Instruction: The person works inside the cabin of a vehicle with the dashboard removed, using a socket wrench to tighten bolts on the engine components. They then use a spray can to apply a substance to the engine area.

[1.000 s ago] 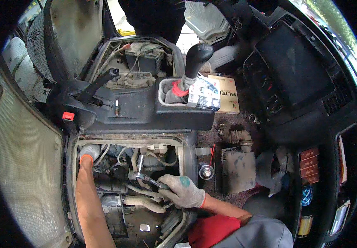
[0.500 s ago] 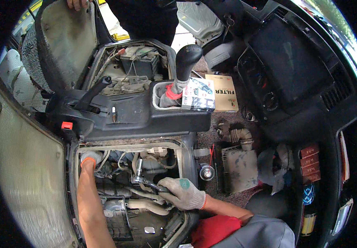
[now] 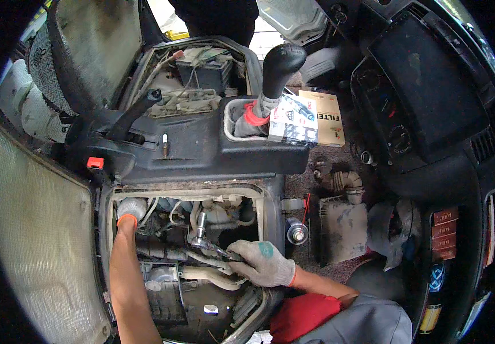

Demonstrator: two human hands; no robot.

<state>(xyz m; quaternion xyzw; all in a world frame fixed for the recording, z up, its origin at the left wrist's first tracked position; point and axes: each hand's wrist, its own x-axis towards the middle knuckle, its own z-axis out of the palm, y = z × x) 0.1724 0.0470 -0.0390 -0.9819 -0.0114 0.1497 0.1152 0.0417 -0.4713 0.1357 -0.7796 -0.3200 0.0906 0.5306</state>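
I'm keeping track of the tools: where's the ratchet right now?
In the head view, the ratchet is left of and below centre, held in the gloved right hand over the open compartment.

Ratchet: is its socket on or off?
On: the chrome socket sticks out from the head of the ratchet, whose handle the right hand grips.

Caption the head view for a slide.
Gloved right hand holds a ratchet over the engine compartment; gloved left hand reaches inside.
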